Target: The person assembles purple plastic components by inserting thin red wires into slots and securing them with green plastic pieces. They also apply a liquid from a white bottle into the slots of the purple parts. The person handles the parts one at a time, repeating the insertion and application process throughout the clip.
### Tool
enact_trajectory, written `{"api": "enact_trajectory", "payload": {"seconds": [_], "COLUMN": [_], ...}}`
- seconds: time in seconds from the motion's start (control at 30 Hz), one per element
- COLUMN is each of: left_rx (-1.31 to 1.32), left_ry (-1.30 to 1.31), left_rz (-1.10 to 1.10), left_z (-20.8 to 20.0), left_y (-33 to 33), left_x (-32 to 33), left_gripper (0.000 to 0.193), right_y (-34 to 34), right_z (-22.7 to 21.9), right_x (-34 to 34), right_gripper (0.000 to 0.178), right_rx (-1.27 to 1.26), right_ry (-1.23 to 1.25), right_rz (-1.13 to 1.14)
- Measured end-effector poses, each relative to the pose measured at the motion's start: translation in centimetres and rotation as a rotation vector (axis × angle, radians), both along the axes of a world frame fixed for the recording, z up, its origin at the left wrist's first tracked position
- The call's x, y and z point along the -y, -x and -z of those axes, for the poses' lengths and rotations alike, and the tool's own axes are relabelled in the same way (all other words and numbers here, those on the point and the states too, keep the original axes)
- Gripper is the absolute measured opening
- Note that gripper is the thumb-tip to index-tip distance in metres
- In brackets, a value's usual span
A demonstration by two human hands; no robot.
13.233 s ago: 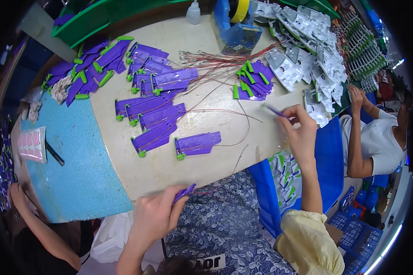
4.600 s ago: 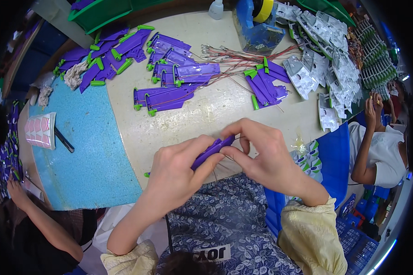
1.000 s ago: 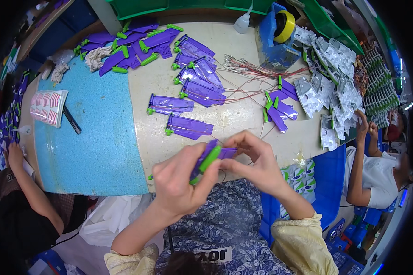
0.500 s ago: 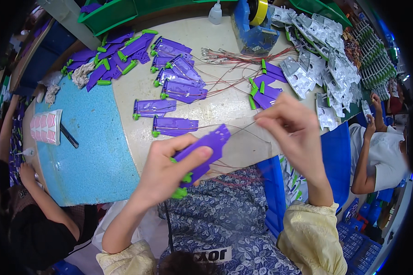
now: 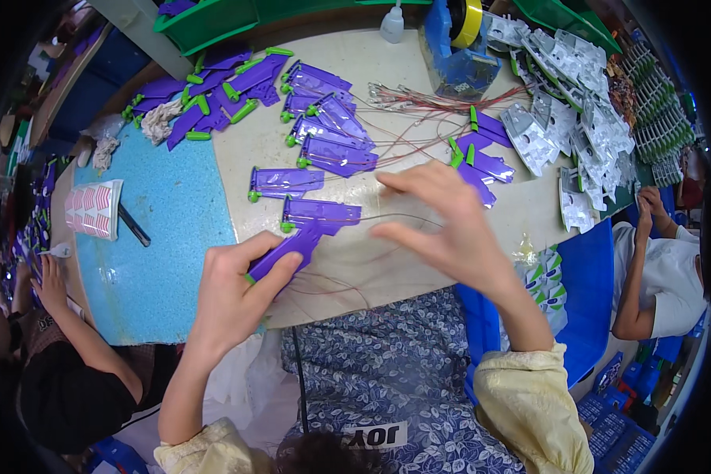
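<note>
Pinched between the thumb and fingers of my left hand (image 5: 233, 292) is a purple plastic part (image 5: 299, 246), tilted, its upper end overlapping the lower edge of another purple part (image 5: 320, 212) that lies on the table. Thin wires trail to the right below the held part. My right hand (image 5: 454, 229) hovers over the table to the right, thumb and fingers spread, with nothing visible between them. A thin dark wire (image 5: 395, 215) runs from the lying part toward that hand. Several purple parts with green ends and clear tape (image 5: 338, 154) lie just beyond.
A bundle of red wires (image 5: 430, 99) stretches across the back. Silvery-grey shells (image 5: 533, 134) are heaped at the right, near a blue tape dispenser (image 5: 462, 67). A blue mat (image 5: 162, 261) with a pink-patterned packet (image 5: 93, 209) lies left. Co-workers sit on both sides.
My right hand has let go of the thin wire and opened. My left hand has moved left with the purple part, which now lies closer to the parts on the table. The view has shifted slightly.
</note>
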State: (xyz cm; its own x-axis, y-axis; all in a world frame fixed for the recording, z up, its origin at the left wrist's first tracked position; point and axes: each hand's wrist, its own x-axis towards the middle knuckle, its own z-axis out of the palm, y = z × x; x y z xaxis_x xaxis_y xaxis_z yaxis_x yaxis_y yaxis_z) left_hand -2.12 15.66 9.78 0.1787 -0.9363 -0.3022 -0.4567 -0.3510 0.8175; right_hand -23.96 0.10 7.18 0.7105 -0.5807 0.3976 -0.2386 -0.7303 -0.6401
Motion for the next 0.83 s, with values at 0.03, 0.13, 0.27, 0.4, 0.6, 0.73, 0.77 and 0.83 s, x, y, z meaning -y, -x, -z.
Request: {"api": "enact_trajectory", "payload": {"seconds": [0.03, 0.13, 0.27, 0.4, 0.6, 0.73, 0.77, 0.83], "left_rx": [0.178, 0.287, -0.285, -0.669, -0.885, -0.964, -0.953, -0.944], "left_ry": [0.036, 0.181, -0.02, -0.194, -0.308, -0.311, -0.319, -0.329], "left_rz": [0.076, 0.184, -0.079, -0.152, -0.137, -0.09, -0.062, -0.031], "left_z": [-0.1, 2.1, 1.7, 1.3, 0.9, 0.6, 0.5, 0.5], "left_y": [-0.9, -2.3, -2.9, -2.6, -2.3, -1.2, -1.1, -0.9], "left_x": [-0.2, -2.3, -2.5, -0.3, 1.0, 1.4, 1.5, 1.7], "left_gripper": [0.017, 0.018, 0.021, 0.021, 0.021, 0.024, 0.025, 0.026], "right_y": [-1.1, -4.0, -2.5, -2.9, -2.7, -1.7, -1.4, -1.2], "right_z": [1.2, 4.0, 3.9, 0.2, -0.3, -0.9, -1.1, -1.1], "right_x": [-0.5, -2.2, -1.3, -4.1, -5.3, -4.2, -4.1, -4.2], "right_gripper": [0.036, 0.045, 0.038, 0.023, 0.01, 0.007, 0.008, 0.008], "right_rx": [-0.036, -0.122, 0.004, 0.082, 0.039, 0.06, 0.045, 0.067], "right_ry": [0.055, 0.153, 0.054, -0.182, -0.218, -0.208, -0.227, -0.128], "right_rz": [0.01, -0.001, -0.045, -0.13, -0.083, -0.052, -0.044, -0.029]}}
